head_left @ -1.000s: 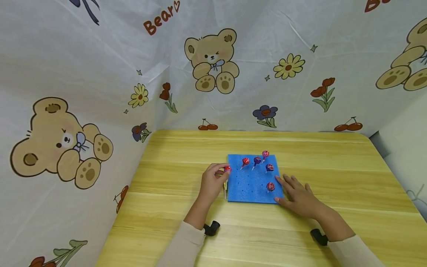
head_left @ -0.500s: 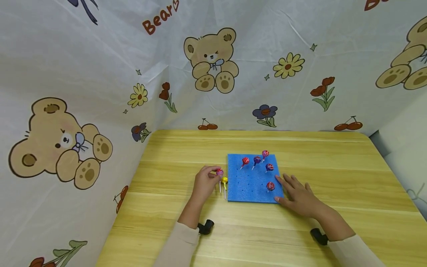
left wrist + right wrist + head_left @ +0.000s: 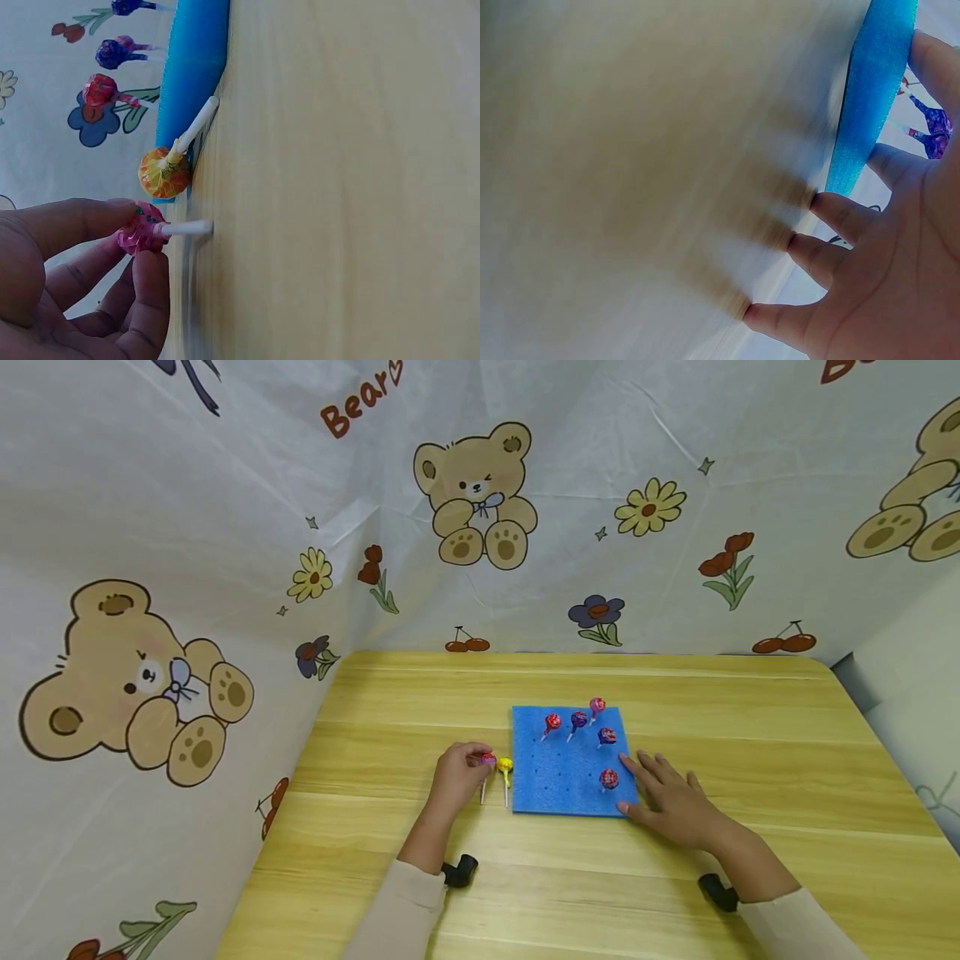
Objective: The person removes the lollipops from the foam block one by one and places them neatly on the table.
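My left hand (image 3: 452, 781) pinches a pink-wrapped lollipop (image 3: 142, 231) by its candy head, thumb on one side and fingers on the other. Its white stick points down, the tip right at the tabletop in the left wrist view. Just right of it, a yellow lollipop (image 3: 506, 766) leans on the left edge of a blue foam board (image 3: 551, 797), stick end toward me. With fingers spread, my right hand (image 3: 671, 810) rests along the board's right edge. The right wrist view shows thumb and index at the foam (image 3: 870, 97), the other fingertips down on the table.
Several lollipops stand in the board: a red one (image 3: 552, 722), a purple one (image 3: 578, 720), a pink one (image 3: 597, 705), a dark blue one (image 3: 607, 737) and another red one (image 3: 608, 779). Small holes dot the foam. A bear-print curtain (image 3: 555, 593) hangs behind the wooden table (image 3: 585, 893).
My left hand has moved left and toward me from the board's left edge, carrying the pink lollipop past the yellow one and lowering it. The right hand has stayed in place.
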The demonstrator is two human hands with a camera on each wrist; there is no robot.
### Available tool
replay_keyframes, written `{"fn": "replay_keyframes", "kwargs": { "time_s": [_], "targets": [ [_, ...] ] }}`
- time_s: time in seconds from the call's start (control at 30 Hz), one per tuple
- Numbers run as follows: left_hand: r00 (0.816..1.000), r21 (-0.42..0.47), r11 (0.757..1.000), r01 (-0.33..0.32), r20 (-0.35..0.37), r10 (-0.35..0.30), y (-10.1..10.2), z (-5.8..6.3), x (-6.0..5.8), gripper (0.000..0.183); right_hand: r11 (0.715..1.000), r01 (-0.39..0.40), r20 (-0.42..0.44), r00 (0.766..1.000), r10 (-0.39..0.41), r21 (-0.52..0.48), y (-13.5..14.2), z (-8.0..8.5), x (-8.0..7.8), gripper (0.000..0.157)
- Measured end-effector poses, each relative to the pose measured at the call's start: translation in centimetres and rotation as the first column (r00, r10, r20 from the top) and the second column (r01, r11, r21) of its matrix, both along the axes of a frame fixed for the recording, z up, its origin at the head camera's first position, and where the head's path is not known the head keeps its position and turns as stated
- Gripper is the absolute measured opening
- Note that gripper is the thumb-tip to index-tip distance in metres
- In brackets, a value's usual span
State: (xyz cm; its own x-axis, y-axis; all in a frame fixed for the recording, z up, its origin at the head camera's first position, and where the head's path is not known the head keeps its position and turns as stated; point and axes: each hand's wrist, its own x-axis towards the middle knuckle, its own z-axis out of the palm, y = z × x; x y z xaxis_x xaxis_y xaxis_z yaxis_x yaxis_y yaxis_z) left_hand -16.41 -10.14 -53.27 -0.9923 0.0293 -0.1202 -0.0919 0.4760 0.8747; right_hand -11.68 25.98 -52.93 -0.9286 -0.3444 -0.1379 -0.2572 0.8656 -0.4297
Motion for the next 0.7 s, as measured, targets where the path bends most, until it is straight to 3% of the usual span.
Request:
{"fn": "replay_keyframes", "kwargs": {
  "time_s": [0.3,0.7],
  "targets": [
    [0.999,0.004,1.0,0.02,0.045,-0.02,-0.15,-0.44,-0.25,0.024,1.0,-0.002,0.001,1.0,0.002,-0.003,0.03,-0.01,0.01,0.08],
    [0.999,-0.012,0.999,0.044,0.026,-0.043,-0.26,-0.55,-0.43,0.029,1.0,-0.002,0.002,1.0,0.002,-0.004,0.07,-0.05,-0.03,0.08]
  ]
}}
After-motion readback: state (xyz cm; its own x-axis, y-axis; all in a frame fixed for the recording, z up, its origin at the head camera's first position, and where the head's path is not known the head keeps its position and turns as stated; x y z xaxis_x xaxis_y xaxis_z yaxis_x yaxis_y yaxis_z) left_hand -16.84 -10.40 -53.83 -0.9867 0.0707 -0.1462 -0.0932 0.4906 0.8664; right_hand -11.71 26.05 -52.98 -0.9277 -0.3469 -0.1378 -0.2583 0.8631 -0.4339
